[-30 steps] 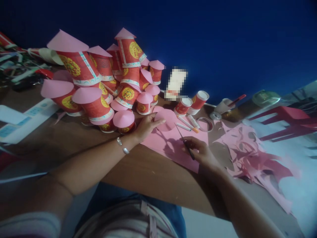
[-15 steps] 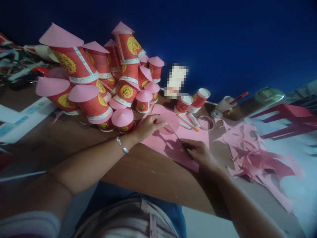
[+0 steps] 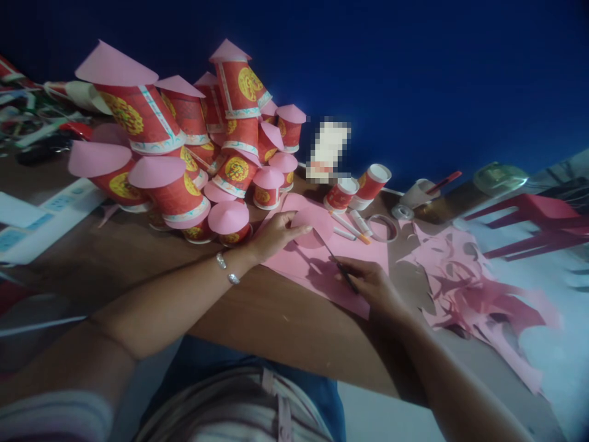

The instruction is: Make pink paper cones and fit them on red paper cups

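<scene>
My left hand point(image 3: 275, 233) pinches a pink paper circle point(image 3: 313, 225) at its left edge, just above a pink paper sheet point(image 3: 322, 270) lying on the brown table point(image 3: 257, 313). My right hand point(image 3: 370, 283) grips dark scissors point(image 3: 335, 261), whose blades point up-left and reach the circle's lower right edge. A silver bracelet is on my left wrist.
A heap of red paper cups with pink cone lids point(image 3: 184, 153) stands at the back left. Two open red cups point(image 3: 359, 187), glue sticks point(image 3: 352, 226), a tape ring point(image 3: 381, 227) and a tape roll point(image 3: 402, 212) lie behind the sheet. Pink paper scraps point(image 3: 469, 288) lie to the right.
The scissors have moved up-left from the sheet to the circle's edge. My left hand keeps holding the circle in nearly the same place.
</scene>
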A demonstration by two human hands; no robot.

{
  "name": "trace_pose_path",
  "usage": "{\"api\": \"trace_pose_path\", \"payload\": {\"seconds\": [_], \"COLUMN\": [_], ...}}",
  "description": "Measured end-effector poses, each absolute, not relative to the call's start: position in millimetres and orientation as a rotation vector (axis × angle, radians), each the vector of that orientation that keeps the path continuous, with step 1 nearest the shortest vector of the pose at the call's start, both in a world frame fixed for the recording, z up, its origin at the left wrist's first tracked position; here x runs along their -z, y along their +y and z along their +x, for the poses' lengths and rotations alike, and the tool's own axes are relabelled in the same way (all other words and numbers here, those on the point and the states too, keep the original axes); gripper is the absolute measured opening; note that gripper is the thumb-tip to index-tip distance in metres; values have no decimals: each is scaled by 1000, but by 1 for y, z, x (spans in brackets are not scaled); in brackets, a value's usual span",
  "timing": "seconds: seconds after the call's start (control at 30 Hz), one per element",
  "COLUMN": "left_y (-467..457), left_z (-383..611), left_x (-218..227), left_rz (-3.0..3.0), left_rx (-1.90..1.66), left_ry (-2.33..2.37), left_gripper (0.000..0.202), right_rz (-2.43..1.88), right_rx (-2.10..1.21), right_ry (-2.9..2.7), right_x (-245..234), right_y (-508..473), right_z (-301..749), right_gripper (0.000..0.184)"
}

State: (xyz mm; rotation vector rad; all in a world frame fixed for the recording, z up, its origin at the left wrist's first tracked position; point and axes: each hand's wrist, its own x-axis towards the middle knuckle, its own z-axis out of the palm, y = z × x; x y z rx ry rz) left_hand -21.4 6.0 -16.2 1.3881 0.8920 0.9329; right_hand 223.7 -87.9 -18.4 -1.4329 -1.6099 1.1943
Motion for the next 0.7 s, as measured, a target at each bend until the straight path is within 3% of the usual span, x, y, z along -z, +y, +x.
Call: {"api": "trace_pose_path", "payload": {"seconds": [0.33,0.7], "left_y": [6,6], "left_z": [-22,-22], "left_x": [14,17], "left_rz": [1418,1442], "left_rx": [-941,-910], "left_ry": [946,924], "left_gripper": [31,40], "right_rz": [-1446,-1426], "right_rx": [-1168,-1183], "right_ry": [-1601,-1600], "right_x": [19,19], "right_y": [-88,-88], "right_z": [223,223], "right_gripper": [37,39]}}
